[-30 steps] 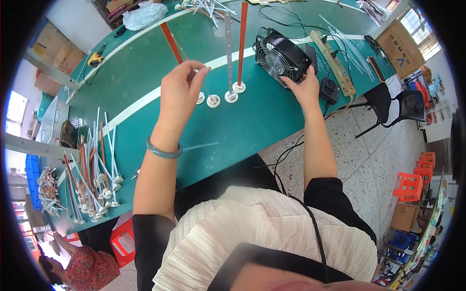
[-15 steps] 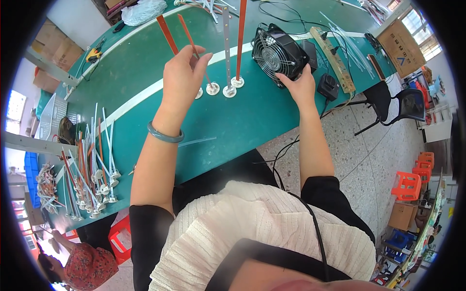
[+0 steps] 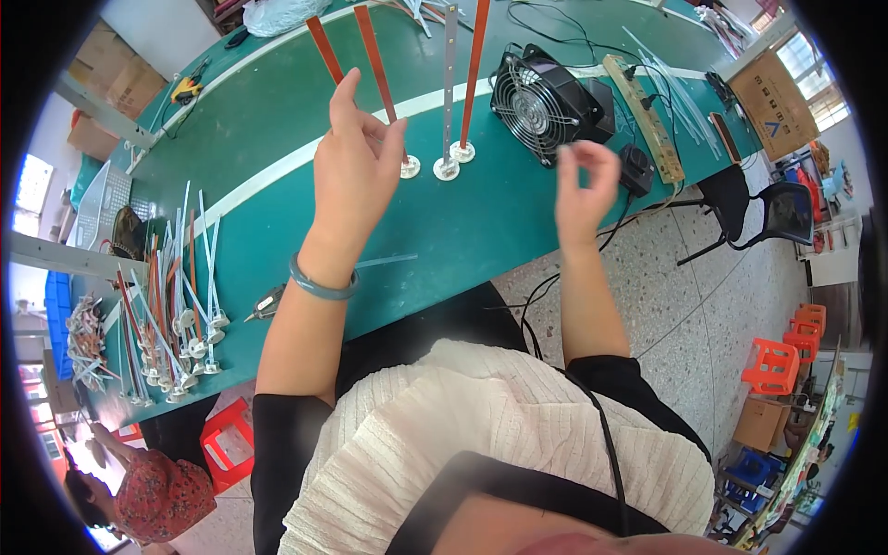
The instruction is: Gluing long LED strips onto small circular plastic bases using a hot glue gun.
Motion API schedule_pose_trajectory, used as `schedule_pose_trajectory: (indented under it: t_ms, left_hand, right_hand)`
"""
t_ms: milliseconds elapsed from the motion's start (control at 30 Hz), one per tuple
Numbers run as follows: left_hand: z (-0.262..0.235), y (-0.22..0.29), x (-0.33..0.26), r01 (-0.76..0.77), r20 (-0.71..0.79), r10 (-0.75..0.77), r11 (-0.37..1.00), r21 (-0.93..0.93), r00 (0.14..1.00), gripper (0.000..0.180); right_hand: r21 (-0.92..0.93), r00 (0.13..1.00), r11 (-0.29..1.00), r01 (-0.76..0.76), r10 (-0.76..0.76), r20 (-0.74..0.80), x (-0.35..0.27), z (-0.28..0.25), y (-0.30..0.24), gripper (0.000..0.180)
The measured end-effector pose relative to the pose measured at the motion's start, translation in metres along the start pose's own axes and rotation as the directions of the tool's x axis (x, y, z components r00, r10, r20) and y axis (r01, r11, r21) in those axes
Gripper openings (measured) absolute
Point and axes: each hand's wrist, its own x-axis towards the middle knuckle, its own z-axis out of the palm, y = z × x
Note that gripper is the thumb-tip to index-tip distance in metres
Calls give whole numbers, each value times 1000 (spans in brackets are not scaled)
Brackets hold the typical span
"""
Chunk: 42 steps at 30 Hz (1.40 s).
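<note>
My left hand (image 3: 356,176), a bangle on its wrist, is raised with index finger and thumb apart. Just beyond it stand two orange-brown strips (image 3: 375,60), one with its round white base (image 3: 410,167) showing beside the thumb; the other's base is hidden behind the hand. A pale strip dotted with small squares (image 3: 449,92) and another orange-brown strip (image 3: 472,79) stand upright on white bases to the right. My right hand (image 3: 588,190) hovers, slightly blurred, at the near edge of the black fan (image 3: 536,102); its fingers are curled, with a gap to the thumb.
Many strips with white bases (image 3: 190,351) lie bundled at the left. A tool with a pointed tip (image 3: 266,303) lies partly under my left forearm. Right of the fan are a black adapter (image 3: 636,169) and a power strip (image 3: 645,120). A person in red (image 3: 162,495) sits lower left.
My right hand has come off the fan and pulled back toward me, fingers curling. The left hand has shifted slightly nearer me, its index finger now stretched upward. The view has shifted a little.
</note>
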Motion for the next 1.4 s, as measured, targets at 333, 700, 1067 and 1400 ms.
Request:
schedule_pose_trajectory:
  t_ms: [333, 700, 1067, 1400]
  left_hand:
    - [-39, -6, -62, 4, -105, -7, 1000, -28, 994, 44]
    - [-51, -59, -121, 393, 61, -388, 904, -167, 919, 36]
    - [-32, -56, -142, 405, 191, -371, 893, -195, 909, 27]
    - [-43, -56, -157, 390, 216, -357, 910, -139, 909, 26]
  right_hand:
    - [202, 735, 835, -511, 304, 606, 8, 83, 35, 36]
    - [94, 835, 937, -337, 252, 489, -28, 56, 14, 34]
    - [198, 864, 889, -412, 312, 396, -24, 7, 7, 24]
    - [-263, 977, 955, -139, 175, 121, 21, -11, 31, 76]
